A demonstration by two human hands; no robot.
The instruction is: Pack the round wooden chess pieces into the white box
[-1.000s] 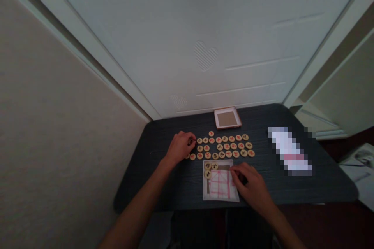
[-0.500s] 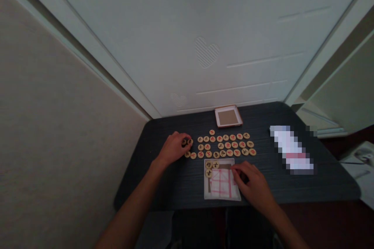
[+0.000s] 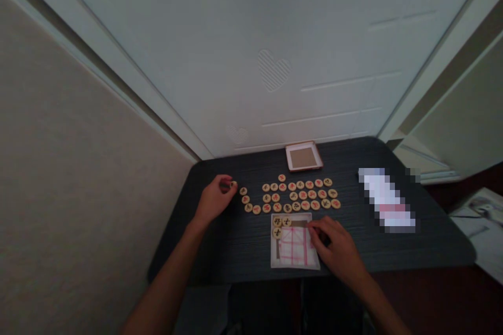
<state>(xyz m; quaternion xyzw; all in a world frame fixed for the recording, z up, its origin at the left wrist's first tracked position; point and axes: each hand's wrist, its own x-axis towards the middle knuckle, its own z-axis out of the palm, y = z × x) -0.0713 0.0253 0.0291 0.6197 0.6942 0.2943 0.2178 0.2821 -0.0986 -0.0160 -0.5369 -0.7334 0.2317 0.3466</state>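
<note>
Round wooden pieces with red or black characters lie in rows on the dark table [image 3: 231, 256]. At the left of the rows, my left hand [image 3: 216, 196] pinches one round piece [image 3: 233, 185] between thumb and fingers. A white box [image 3: 275, 261] near the front edge holds three black-marked pieces [image 3: 277, 221] and a folded paper with pink lines [image 3: 293, 246]. My right hand [image 3: 328, 241] is at the box's right side, its thumb and finger closed at the rim by the paper; what they grip is too small to make out.
An open box lid [image 3: 304, 158] lies at the back of the table by the white panel [image 3: 236, 63]. To the right is a blurred, pixelated light object [image 3: 387, 201]. A wall [image 3: 78, 141] rises on the left.
My left hand has moved left, away from the rows, with a piece in its fingers. A black-marked piece it partly covered now lies uncovered. My right hand keeps its place at the box.
</note>
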